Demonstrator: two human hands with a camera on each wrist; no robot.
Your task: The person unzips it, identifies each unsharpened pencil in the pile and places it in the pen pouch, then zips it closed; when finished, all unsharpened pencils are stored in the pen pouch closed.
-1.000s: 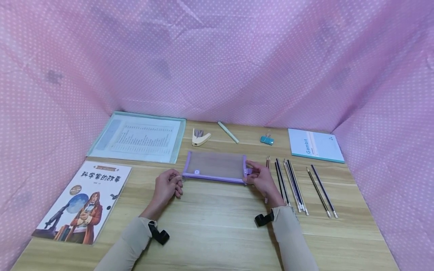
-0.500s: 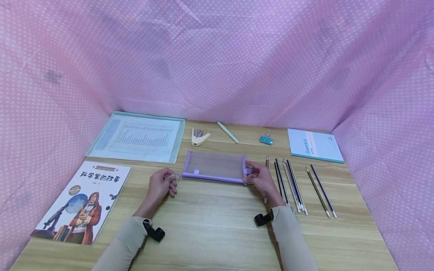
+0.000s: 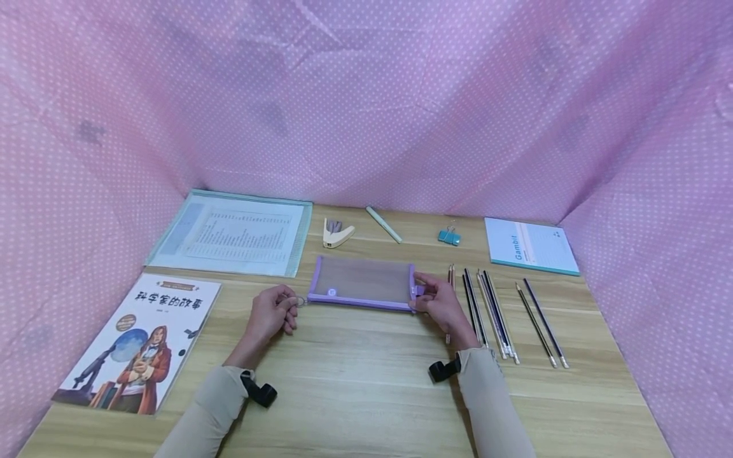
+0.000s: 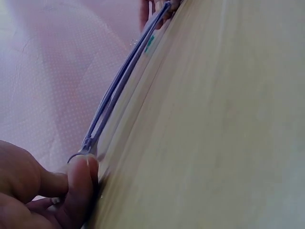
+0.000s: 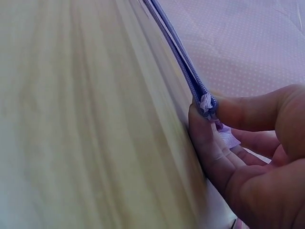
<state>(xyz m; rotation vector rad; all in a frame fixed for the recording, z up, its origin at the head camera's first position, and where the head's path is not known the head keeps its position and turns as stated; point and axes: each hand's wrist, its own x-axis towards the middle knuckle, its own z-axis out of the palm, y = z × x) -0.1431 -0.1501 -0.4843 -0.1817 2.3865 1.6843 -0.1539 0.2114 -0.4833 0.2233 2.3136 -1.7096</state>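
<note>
A purple-edged mesh zip pouch (image 3: 365,277) lies on the table between both hands, its zip edge facing the person. My left hand (image 3: 273,312) pinches the zip's metal ring pull (image 3: 300,301) between thumb and finger, at the pouch's left corner. In the left wrist view the slider (image 4: 87,142) sits close to those fingertips, and the two zip edges (image 4: 119,78) stand slightly apart beyond it. My right hand (image 3: 442,305) grips the pouch's right end. Its thumb and finger pinch the zip's end (image 5: 206,105), beside a small purple fabric tab (image 5: 229,137).
Several pencils (image 3: 495,312) lie right of the pouch, partly behind the right hand. Behind it are a stapler (image 3: 338,233), a pale green pen (image 3: 383,224) and a teal binder clip (image 3: 449,237). A document folder (image 3: 229,232), book (image 3: 137,343) and notebook (image 3: 532,246) lie at the sides.
My left hand has moved a little left, drawing the ring pull out from the pouch's corner, then stayed nearly still. My right hand and the pouch have barely moved.
</note>
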